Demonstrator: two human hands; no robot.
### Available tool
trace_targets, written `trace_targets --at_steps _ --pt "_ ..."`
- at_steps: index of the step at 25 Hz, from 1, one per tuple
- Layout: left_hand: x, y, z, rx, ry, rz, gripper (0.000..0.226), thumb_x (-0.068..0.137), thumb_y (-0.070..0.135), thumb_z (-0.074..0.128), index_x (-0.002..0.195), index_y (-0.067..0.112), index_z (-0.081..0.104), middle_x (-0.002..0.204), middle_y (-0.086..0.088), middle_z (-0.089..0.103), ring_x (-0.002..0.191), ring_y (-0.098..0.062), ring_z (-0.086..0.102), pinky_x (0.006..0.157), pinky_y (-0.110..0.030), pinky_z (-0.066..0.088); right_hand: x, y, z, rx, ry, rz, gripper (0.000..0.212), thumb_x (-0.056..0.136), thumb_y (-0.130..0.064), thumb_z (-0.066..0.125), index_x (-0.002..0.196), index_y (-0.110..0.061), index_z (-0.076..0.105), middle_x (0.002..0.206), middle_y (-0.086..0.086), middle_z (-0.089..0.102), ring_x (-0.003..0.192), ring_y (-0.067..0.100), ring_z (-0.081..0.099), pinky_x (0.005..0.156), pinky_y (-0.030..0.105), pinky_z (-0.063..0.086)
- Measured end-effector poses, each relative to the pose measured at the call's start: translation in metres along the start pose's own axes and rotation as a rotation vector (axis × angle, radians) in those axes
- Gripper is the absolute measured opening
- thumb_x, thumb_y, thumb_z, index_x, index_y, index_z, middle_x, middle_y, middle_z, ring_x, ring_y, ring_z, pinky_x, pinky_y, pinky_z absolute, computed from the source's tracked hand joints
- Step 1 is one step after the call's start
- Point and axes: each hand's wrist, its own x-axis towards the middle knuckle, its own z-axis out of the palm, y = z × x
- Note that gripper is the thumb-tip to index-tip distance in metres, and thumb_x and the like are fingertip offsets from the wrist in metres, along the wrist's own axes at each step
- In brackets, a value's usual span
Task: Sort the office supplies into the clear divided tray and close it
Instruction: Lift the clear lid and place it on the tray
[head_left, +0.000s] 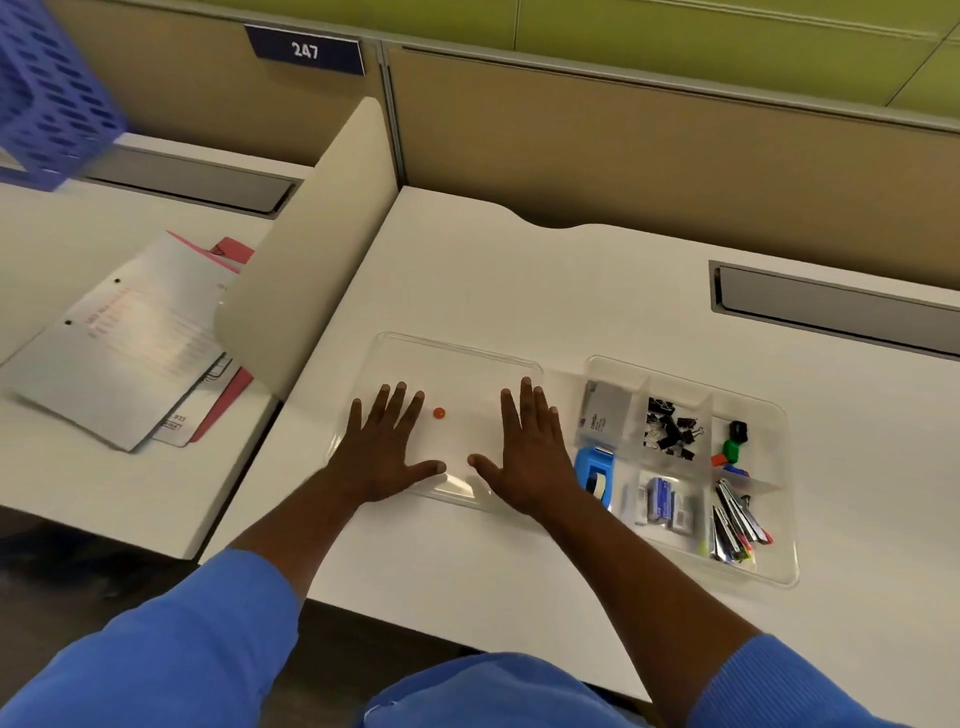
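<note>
Blue sleeves (156, 654) fill the bottom edge, and two bare forearms reach forward from them over the white desk (467, 291). Both hands lie flat, palms down and fingers spread, gripping nothing. The left hand (387, 449) and the right hand (530, 452) rest side by side with their thumbs pointing toward each other, close but not touching, on a clear lid (457, 358) that lies flat on the desk. A small orange dot (439, 413) shows on or under the lid just right of the left hand's fingertips; which of the two cannot be told.

Just right of the right hand sits the clear divided tray (779, 519), open. The tray and lid lie side by side in one line across the desk, left to right. The nearest compartment to the right hand holds a grey box (605, 410) with small writing too blurred to read, and below it a blue tape dispenser (595, 470). Further right come black binder clips (670, 428), small boxes with blue labels (662, 501), a few small green, black and orange pieces (732, 447), and a bundle of pens (737, 522) whose long axes run from far-left to near-right, coloured tips nearest the person.

Well left of the left hand, past a curved cream divider (311, 249), papers (119, 343) lie on the neighbouring desk. A navy plate (305, 50) on the partition reads "247".
</note>
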Motion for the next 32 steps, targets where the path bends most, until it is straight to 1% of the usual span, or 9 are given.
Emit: trace_targets --at_steps 4,9,12,16,20,24,28,30,32 --pt "-0.002 -0.018 0.016 -0.008 -0.011 -0.247 0.106 0.079 0.090 0.017 0.157 0.024 -0.012 0.164 -0.017 -0.012 0.152 -0.037 -0.010 0.119 -0.061 -0.005 0.007 -0.005 0.021 -0.006 -0.113 0.162 0.103 0.090 -0.074 0.038 0.155 -0.018 -0.020 0.157 0.016 -0.035 0.148 0.036 -0.025 0.122 0.052 -0.006" --pt "0.005 -0.015 0.019 -0.090 0.075 -0.352 0.104 0.082 0.086 0.022 0.158 0.021 -0.008 0.163 -0.026 -0.001 0.150 -0.042 0.008 0.119 -0.057 0.010 0.015 -0.013 0.028 0.020 -0.184 0.299 0.106 0.089 -0.077 0.037 0.155 -0.014 -0.018 0.161 0.028 -0.017 0.150 0.044 -0.008 0.121 0.053 -0.005" --pt "0.013 -0.009 0.013 -0.159 0.137 -0.406 0.104 0.084 0.084 0.027 0.159 0.018 -0.001 0.158 -0.030 0.020 0.145 -0.043 0.025 0.116 -0.054 0.022 0.020 -0.016 0.020 0.116 -0.114 0.323 0.103 0.089 -0.073 0.043 0.157 -0.016 -0.009 0.163 0.025 0.002 0.150 0.043 0.008 0.121 0.051 0.008" --pt "0.031 -0.013 -0.010 -0.395 0.274 -0.597 0.100 0.085 0.080 0.039 0.155 0.011 0.023 0.137 -0.025 0.052 0.126 -0.043 0.047 0.104 -0.052 0.035 0.036 -0.018 0.005 0.407 0.003 0.462 0.102 0.085 -0.063 0.061 0.157 -0.014 0.009 0.154 0.019 0.032 0.139 0.039 0.033 0.114 0.051 0.031" --pt "0.044 -0.030 -0.022 -0.645 0.255 -0.791 0.095 0.084 0.080 0.041 0.150 0.012 0.033 0.137 -0.022 0.053 0.128 -0.042 0.047 0.105 -0.053 0.033 0.044 -0.015 -0.006 0.639 0.117 0.562 0.093 0.082 -0.054 0.071 0.153 -0.014 0.025 0.150 0.015 0.037 0.138 0.034 0.036 0.112 0.047 0.034" --pt "0.040 -0.048 -0.022 -0.788 0.274 -0.985 0.083 0.086 0.079 0.037 0.130 0.013 0.059 0.129 -0.018 0.059 0.121 -0.040 0.053 0.105 -0.052 0.039 0.041 -0.021 -0.014 0.755 0.228 0.467 0.082 0.086 -0.046 0.072 0.149 -0.014 0.031 0.148 0.008 0.033 0.132 0.027 0.046 0.103 0.032 0.039" --pt "0.036 -0.038 -0.036 -0.879 0.486 -0.887 0.064 0.094 0.061 0.043 0.102 0.005 0.073 0.105 -0.018 0.070 0.105 -0.039 0.062 0.093 -0.047 0.050 0.034 -0.020 -0.035 0.721 0.342 0.342 0.073 0.089 -0.037 0.070 0.148 -0.011 0.035 0.143 0.005 0.036 0.124 0.022 0.052 0.096 0.026 0.042" --pt "0.040 -0.025 -0.050 -0.914 0.547 -0.841 0.052 0.095 0.047 0.045 0.101 0.004 0.073 0.105 -0.019 0.069 0.103 -0.039 0.062 0.090 -0.043 0.049 0.028 -0.011 -0.054 0.689 0.445 0.291 0.068 0.089 -0.032 0.070 0.146 -0.010 0.040 0.134 0.001 0.041 0.116 0.019 0.055 0.092 0.023 0.042" --pt "0.044 -0.006 -0.064 -0.929 0.579 -0.766 0.041 0.092 0.031 0.044 0.092 0.002 0.073 0.100 -0.021 0.069 0.093 -0.037 0.062 0.078 -0.035 0.044 0.021 0.005 -0.073 0.714 0.551 0.263 0.063 0.089 -0.028 0.070 0.143 -0.010 0.043 0.124 -0.007 0.039 0.109 0.013 0.055 0.084 0.021 0.048"
